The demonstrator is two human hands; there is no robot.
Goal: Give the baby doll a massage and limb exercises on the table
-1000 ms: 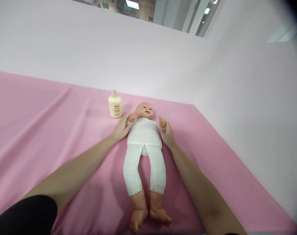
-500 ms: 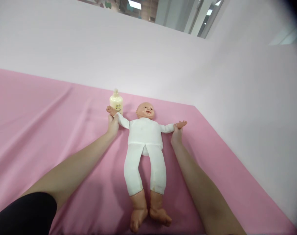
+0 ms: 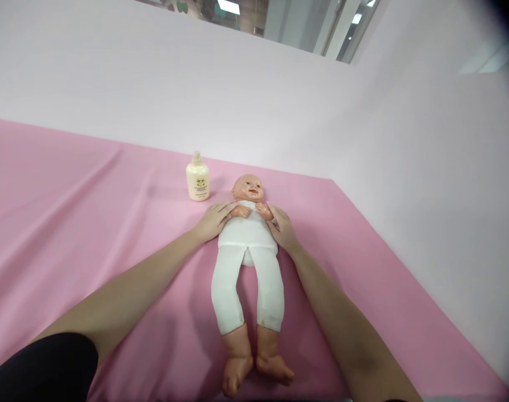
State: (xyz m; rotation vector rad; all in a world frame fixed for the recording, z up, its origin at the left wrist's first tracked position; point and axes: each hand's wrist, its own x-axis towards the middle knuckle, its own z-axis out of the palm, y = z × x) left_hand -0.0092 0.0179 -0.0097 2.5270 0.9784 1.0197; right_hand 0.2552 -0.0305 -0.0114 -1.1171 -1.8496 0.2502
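Observation:
A baby doll (image 3: 248,231) in a white top and trousers lies on its back, head away from me and bare feet towards me. Its arms are folded in, with both small hands resting on the upper chest. My left hand (image 3: 214,221) is wrapped around the doll arm on the left side, fingers over its forearm. On the other side my right hand (image 3: 282,229) grips the other doll arm near the wrist. Parts of both doll arms are hidden under my fingers.
A cream pump bottle (image 3: 198,181) with a printed label stands upright left of the doll's head. Pink cloth (image 3: 124,223) with some creases covers the surface. White walls (image 3: 153,84) rise behind and to the right, with a window (image 3: 296,25) at the top.
Both my hands have moved inward, bringing the doll's arms from stretched out sideways to folded over its chest. The bottle, partly covered before, now shows fully.

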